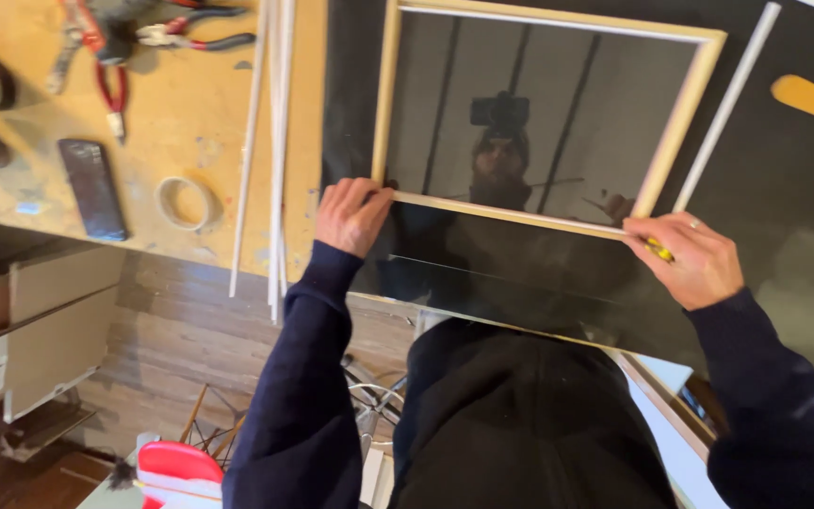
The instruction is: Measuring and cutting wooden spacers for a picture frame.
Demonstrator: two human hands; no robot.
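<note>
Flat on the large dark glossy sheet (784, 188) lies a pale rectangular wooden frame (383, 104), its near rail pinned at both corners: left hand (350, 217), fingers curled, pressing, right hand (694, 259) pinching a small yellow-and-black tool (657, 250), steadying it.

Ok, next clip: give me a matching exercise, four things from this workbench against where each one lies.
Things:
1. roll of tape
2. dark phone
3. red-handled pliers
4. wooden frame

Places:
A. on the dark glossy sheet, under both hands
B. top left of the bench, above the phone
C. near the bench's front edge, left of the tape
D. between the phone and the thin white rods

Pairs: 1-D, 2-C, 3-B, 4-A
</note>
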